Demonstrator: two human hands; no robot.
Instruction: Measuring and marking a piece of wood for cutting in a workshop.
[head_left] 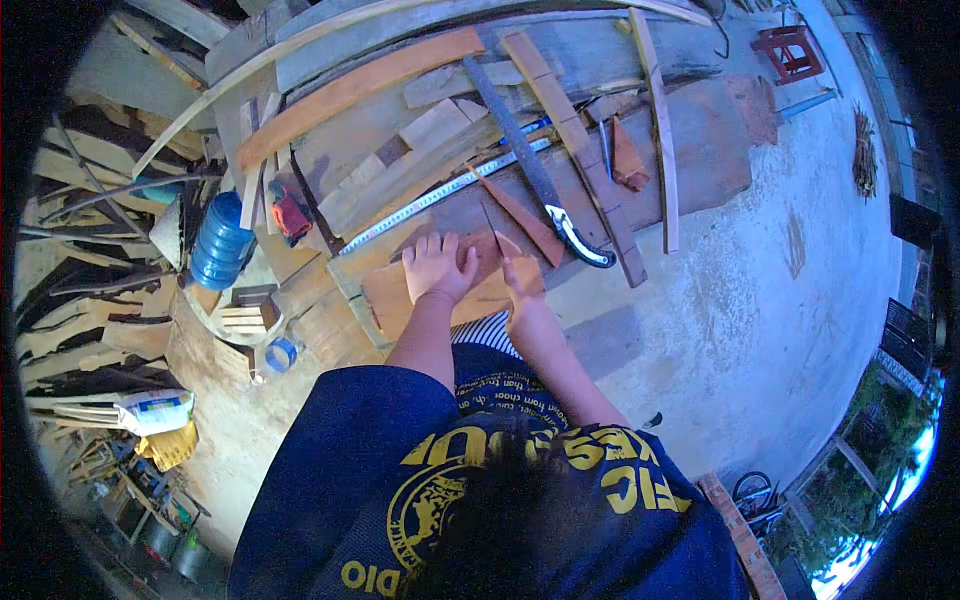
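Observation:
My left hand point(440, 268) lies open on a reddish-brown wooden board point(385, 292), fingers spread and pointing away from me. Close by on the right, my right hand point(522, 292) is closed around the handle of a knife point(492, 228). Its thin, dark, pointed blade reaches up and left over the board; the handle is mostly hidden in the fingers. Just beyond, a narrow wooden wedge point(522, 222) rests on the work surface. A handsaw point(515, 140) with a curved black and white handle lies to the right of it. A stretched tape measure point(440, 196) runs behind my hands.
Long wooden strips point(565, 120) and a curved orange-brown plank point(360, 95) lie across the bench. At left stand a blue water jug point(222, 245), a red object point(290, 212) and a roll of blue tape point(281, 354). A red stool point(790, 55) is far right.

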